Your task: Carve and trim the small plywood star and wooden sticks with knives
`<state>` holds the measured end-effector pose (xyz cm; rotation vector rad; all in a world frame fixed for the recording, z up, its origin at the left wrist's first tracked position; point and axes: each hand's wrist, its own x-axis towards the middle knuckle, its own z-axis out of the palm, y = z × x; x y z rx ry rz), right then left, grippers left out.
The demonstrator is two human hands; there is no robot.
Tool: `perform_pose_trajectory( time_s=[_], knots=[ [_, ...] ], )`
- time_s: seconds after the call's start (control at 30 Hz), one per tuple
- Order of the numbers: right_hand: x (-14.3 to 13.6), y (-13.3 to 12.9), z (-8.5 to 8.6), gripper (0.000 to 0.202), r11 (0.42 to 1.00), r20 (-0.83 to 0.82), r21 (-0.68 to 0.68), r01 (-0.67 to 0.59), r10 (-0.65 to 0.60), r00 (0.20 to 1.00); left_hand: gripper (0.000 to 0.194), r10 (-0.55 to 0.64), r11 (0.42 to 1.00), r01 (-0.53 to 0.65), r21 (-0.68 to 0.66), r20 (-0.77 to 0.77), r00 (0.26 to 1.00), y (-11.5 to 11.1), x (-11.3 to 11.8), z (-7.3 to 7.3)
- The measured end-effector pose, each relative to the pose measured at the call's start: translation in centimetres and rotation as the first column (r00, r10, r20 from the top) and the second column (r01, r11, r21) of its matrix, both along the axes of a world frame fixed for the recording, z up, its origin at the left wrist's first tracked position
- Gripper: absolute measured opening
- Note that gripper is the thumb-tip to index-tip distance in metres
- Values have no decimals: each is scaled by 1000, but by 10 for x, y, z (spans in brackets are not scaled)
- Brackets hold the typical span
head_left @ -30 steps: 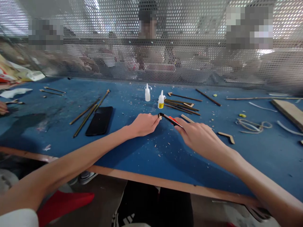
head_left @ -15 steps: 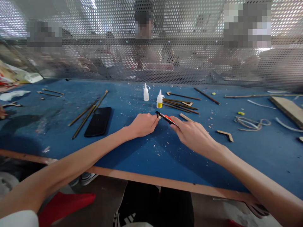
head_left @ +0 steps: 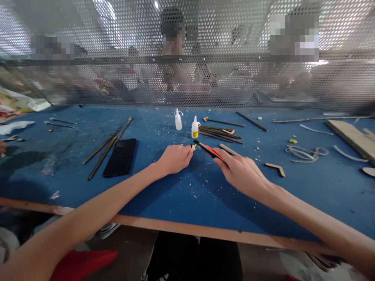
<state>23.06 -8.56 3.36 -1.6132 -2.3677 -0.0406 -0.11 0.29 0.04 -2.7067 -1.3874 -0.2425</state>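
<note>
My left hand (head_left: 176, 159) is closed round a small pale wooden piece (head_left: 193, 147), whose end pokes out by the thumb; the rest is hidden in the fingers. My right hand (head_left: 240, 168) grips a slim red-and-black knife-like tool (head_left: 209, 150). Its dark tip points left, close beside the wooden piece, with a slight gap apparent. Just beyond the hands stand two small glue bottles, one plain white (head_left: 178, 121) and one with a yellow label (head_left: 195, 129). A flat wooden strip (head_left: 230, 150) lies behind my right hand.
On the blue table (head_left: 164, 203), a black phone (head_left: 120, 157) and thin sticks (head_left: 105, 152) lie left. More dark sticks (head_left: 219, 133) are behind the bottles. Rightward are an angled wooden piece (head_left: 275, 168), coiled string (head_left: 306, 153) and a board (head_left: 351, 136). A perforated metal screen (head_left: 123, 78) borders the back.
The tool's tip has drawn back slightly from the wooden piece, which it overlapped before. Both hands keep their grip, and the whole view has tilted up a little.
</note>
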Motion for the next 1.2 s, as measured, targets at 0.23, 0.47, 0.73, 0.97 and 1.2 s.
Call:
perform_pose_trajectory(
  time_s=[0.23,0.47,0.73,0.97,1.2],
  knots=[
    [15,12,8,40,982,-352,-138,125,-167,921,38,-46,993,39,113,56,997,-10,2,8],
    [2,22,-4,38,919,-882,-359,-160,-278,381,28,-286,862,262,434,-10,958,-40,8,18],
    [-6,10,-7,34,883,-872,-383,-271,-249,421,22,-306,845,291,448,-40,951,-53,12,20],
    [-2,12,-6,35,873,-875,-391,-291,-254,413,23,-290,830,244,501,16,957,-55,10,21],
    [-5,5,2,28,885,-863,-366,-289,-207,461,30,-301,837,254,484,20,954,-54,9,21]
  ],
)
